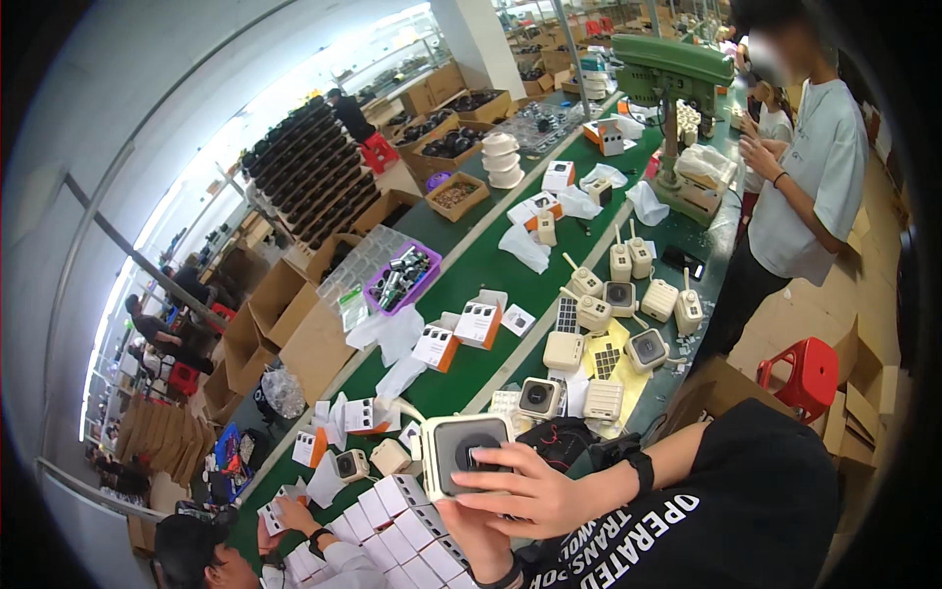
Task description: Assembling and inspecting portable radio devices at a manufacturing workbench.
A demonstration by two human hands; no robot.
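Note:
A cream boxy device (429,461) with a rounded grey front and dark round centre is held up near the bottom middle. My left hand (478,538) grips it from below, most of its fingers hidden behind the other hand. Across the lower front lie the fingers of my right hand (535,491), its thumb out of sight. A similar device (539,397) rests on the bench just beyond, beside a cream unit turned away (602,400). Close below on the left are stacked white boxes (397,535).
More cream devices (593,312) crowd the bench at right. Printed cartons (480,320) and white wrapping stand on the green belt (446,378). A co-worker (196,550) handles a carton at lower left. Another person (810,177) stands by a green press (677,74). A red stool (800,378) stands right.

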